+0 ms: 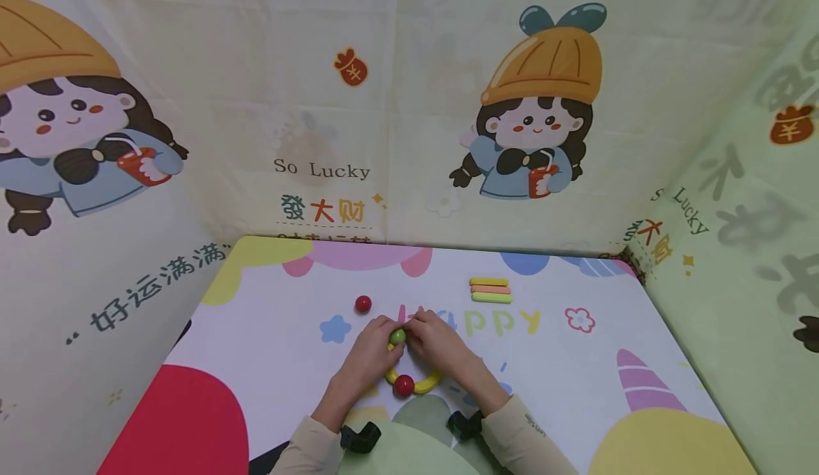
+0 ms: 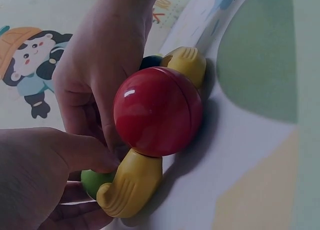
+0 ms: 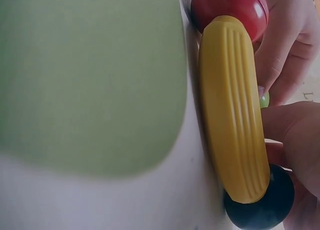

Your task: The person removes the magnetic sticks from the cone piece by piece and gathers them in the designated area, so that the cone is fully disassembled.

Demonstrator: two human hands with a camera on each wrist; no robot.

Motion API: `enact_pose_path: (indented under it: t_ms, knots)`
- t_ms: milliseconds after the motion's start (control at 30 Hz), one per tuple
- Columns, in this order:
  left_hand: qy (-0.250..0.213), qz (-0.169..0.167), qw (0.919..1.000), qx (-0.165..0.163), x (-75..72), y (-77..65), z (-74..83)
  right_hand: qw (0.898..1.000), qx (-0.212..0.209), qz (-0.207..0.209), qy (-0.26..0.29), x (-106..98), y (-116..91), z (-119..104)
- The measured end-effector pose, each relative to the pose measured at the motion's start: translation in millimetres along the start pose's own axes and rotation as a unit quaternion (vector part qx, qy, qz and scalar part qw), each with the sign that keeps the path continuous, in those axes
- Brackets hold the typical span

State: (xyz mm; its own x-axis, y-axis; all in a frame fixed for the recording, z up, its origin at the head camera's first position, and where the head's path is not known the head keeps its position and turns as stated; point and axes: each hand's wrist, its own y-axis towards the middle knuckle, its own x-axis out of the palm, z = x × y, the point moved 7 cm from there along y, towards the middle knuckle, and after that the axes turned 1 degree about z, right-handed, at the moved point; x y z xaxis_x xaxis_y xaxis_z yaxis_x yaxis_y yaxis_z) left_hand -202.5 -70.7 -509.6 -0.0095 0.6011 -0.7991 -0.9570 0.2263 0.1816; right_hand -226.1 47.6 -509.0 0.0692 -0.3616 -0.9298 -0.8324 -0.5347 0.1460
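A: what's closest to the person rn?

B: a red ball [image 1: 404, 386], the near bit of a small ring [image 1: 391, 375] on the table [image 1: 550, 361]. it sits btwn two curved yellow pieces [image 1: 427, 385], touching both. right wrist cam shows a dark ball [image 3: 261, 200] at the other end of one of them.

A: and the hands?

B: close together at the far side of the ring. left hand [image 1: 371, 350] pinches a green ball [image 1: 397, 336] w/ thumb + fingers. right hand [image 1: 441, 343] is just beside it, fingers bent in, but idk if it's gripping anything tbh.

A: so which step is this?

B: imo fitting parts around the green ball. next move prob calls for a steady left pinch and a gentle push from the right, w/o popping the near joints.

A: what can't u make out?

B: the far joint, b/c fingers cover it, so can't tell if the ring's closed. dark ball's hidden from the head cam too.

A: further back?

B: spare red ball [image 1: 363, 304], 3 coloured sticks [image 1: 490, 290] side by side, then a cartoon backdrop [image 1: 416, 126], its left figure [image 1: 102, 166] cut off by the edge.
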Motion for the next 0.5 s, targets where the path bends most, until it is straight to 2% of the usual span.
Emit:
enact_pose_path:
  t_ms: [233, 500]
  knots:
    - [-0.002, 0.006, 1.0000, -0.001, -1.0, -0.1, -0.5, 1.000, 0.004, 0.004, -0.001, -3.9, 1.4, -1.9]
    - [-0.005, 0.004, 0.9998, -0.019, -1.1, -2.0, -0.4, 1.000, -0.004, 0.012, -0.003, -5.7, 1.8, -2.8]
